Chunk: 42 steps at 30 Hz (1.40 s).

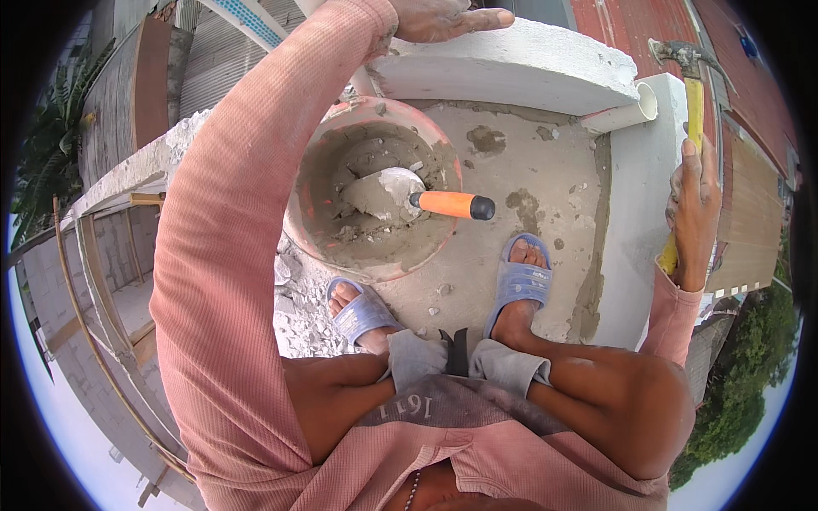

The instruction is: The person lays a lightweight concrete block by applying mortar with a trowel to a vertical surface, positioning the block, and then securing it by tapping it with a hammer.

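My right hand (697, 200) grips the yellow handle of a claw hammer (694, 98), raised at the right with its metal head upward. At the top, my left hand (443, 20) has its fingers stretched out flat beside a white, rough-edged block (520, 68); whether it touches the block I cannot tell. Below it stands a round tub (454, 166) smeared with grey mortar (328, 170). A trowel (452, 204) with an orange and black handle rests in the tub, its blade coated in mortar and its handle over the rim.
A white pipe (626, 112) sticks out beside the block, near a pale low wall (639, 204) on the right. Rubble (298, 298) lies left of my sandalled feet on the mortar-stained floor (562, 187). An unfinished block structure (111, 281) stands farther left.
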Tool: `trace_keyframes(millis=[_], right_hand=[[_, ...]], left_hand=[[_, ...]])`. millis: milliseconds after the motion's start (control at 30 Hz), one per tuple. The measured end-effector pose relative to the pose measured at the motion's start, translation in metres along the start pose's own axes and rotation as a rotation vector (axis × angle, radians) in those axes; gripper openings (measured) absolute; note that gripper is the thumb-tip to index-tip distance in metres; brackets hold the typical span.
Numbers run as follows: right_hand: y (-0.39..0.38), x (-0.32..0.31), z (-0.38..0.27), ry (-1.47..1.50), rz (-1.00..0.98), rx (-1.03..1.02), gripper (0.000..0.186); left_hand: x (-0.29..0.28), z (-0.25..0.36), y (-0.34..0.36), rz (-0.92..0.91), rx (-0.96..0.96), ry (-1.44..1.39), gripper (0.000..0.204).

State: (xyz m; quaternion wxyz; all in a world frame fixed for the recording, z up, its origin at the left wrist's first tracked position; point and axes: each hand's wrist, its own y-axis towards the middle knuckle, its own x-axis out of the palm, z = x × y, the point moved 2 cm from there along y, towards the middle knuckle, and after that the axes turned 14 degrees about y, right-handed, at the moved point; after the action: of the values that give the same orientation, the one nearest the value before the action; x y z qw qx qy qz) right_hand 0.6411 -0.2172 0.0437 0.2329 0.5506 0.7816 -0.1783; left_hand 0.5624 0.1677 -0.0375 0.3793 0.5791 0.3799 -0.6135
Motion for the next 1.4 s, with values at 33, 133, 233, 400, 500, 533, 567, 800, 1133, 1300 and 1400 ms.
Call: trace_keyframes(millis=[33, 133, 233, 400, 500, 533, 567, 800, 1133, 1300, 1400], right_hand=[[0.004, -0.004, -0.007, 0.002, 0.002, -0.007, 0.046], [0.013, -0.006, -0.002, -0.038, 0.056, -0.152, 0.044], [0.014, -0.006, -0.003, -0.014, 0.028, -0.167, 0.044], [0.027, 0.007, 0.032, -0.210, -0.061, -0.304, 0.047], [0.014, 0.017, 0.023, -0.141, -0.143, -0.225, 0.047], [0.012, 0.025, 0.030, -0.156, -0.165, -0.257, 0.046], [0.016, 0.018, 0.036, -0.206, -0.155, -0.291, 0.045], [0.021, 0.010, -0.013, 0.232, -0.126, 0.136, 0.041], [0.028, -0.017, -0.125, 0.559, -0.019, 0.218, 0.033], [-0.028, -0.110, -0.199, 0.332, -0.116, 0.653, 0.035], [-0.051, -0.163, -0.227, 0.274, -0.099, 0.717, 0.035]], left_hand=[[0.010, -0.011, -0.001, 0.123, 0.150, 0.399, 0.050], [0.020, -0.009, -0.021, 0.210, 0.289, 1.177, 0.052], [0.006, -0.001, -0.013, 0.092, 0.197, 1.510, 0.054], [-0.066, 0.069, 0.013, -0.067, -0.288, 0.267, 0.079], [-0.037, 0.052, 0.022, -0.211, -0.418, -0.064, 0.109], [0.000, 0.033, 0.011, -0.094, -0.363, 0.084, 0.103], [0.013, 0.029, 0.022, -0.066, -0.339, 0.071, 0.103], [0.010, 0.028, 0.026, -0.140, -0.397, -0.172, 0.096], [-0.012, 0.059, 0.022, 0.118, -0.490, 0.111, 0.085], [-0.011, 0.068, 0.030, -0.215, -0.706, 0.048, 0.102], [-0.031, 0.070, 0.050, -0.342, -0.963, -0.313, 0.101]])
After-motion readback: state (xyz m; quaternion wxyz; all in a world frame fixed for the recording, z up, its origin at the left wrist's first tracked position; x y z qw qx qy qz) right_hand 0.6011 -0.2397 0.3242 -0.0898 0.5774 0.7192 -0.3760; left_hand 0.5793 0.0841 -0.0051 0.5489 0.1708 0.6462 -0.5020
